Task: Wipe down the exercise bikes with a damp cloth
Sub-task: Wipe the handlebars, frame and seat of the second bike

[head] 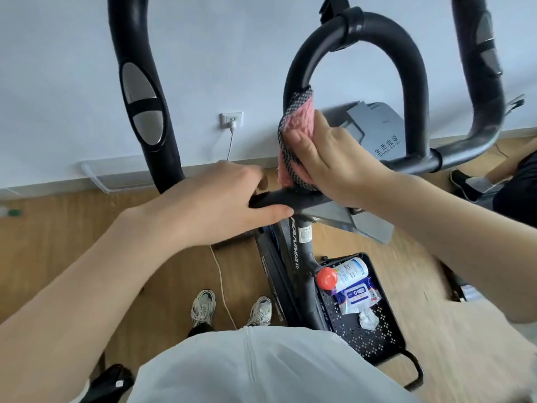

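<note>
A black exercise bike fills the view, with its looped handlebar (pixel 406 56) at upper right and its stem (pixel 302 251) running down the middle. My right hand (pixel 328 158) presses a pink cloth with a dark patterned edge (pixel 296 123) around the left side of the loop. My left hand (pixel 229 199) grips the horizontal black bar (pixel 279 199) just left of the stem. A long black grip with silver pulse pads (pixel 142 109) rises at the left.
A black perforated basket (pixel 374 333) on the wooden floor holds a wipes canister, a wipes packet and crumpled tissue. A grey bin (pixel 380 126) stands by the wall. A white cable runs from the wall socket (pixel 231 120) across the floor near my shoes.
</note>
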